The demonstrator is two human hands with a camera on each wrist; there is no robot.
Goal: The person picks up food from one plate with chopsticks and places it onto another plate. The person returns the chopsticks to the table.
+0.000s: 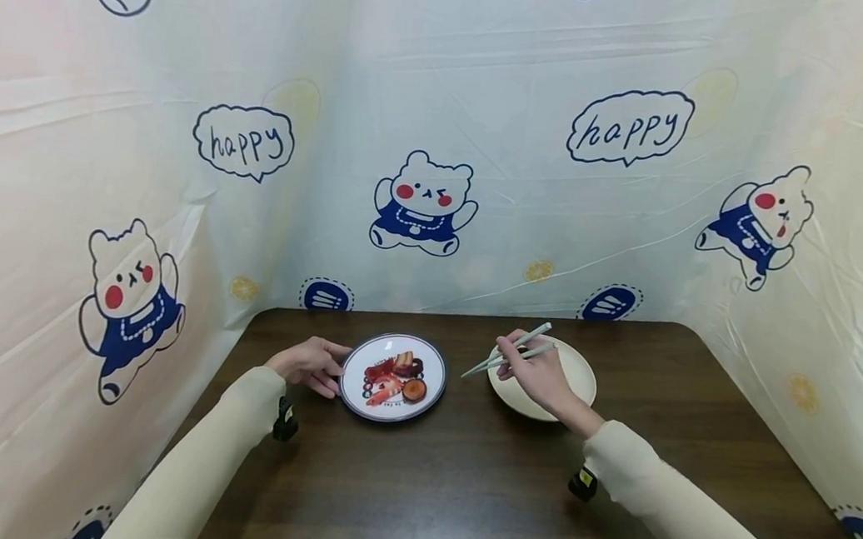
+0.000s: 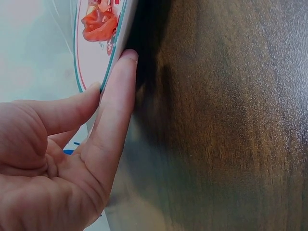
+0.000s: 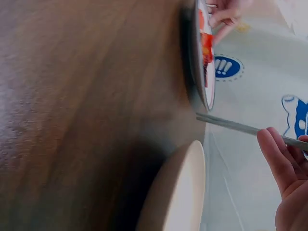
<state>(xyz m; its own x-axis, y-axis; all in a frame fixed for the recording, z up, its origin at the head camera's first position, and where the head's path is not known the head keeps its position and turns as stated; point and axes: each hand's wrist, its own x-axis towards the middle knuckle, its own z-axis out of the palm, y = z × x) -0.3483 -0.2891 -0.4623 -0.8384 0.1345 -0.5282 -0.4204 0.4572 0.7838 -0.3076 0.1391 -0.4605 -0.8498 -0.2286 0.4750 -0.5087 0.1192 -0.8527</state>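
Note:
My left hand (image 1: 310,365) pinches the left edge of a white, blue-rimmed plate (image 1: 353,368). In the left wrist view the thumb touches the rim and a finger (image 2: 120,84) lies along the underside. Grouped on that plate are a shrimp (image 1: 384,390), a round brown slice (image 1: 414,390) and several red and brown food pieces. My right hand (image 1: 540,379) holds a pair of pale green chopsticks (image 1: 540,330) above a cream plate (image 1: 581,384). Their tips point left, over the table between the two plates, and sit close together in the right wrist view (image 3: 226,123).
Both plates stand toward the back of a dark brown wooden table (image 1: 416,486). A pale curtain (image 1: 510,217) printed with bears and the word "happy" closes off the back and both sides. Black devices (image 1: 286,420) are strapped at both wrists.

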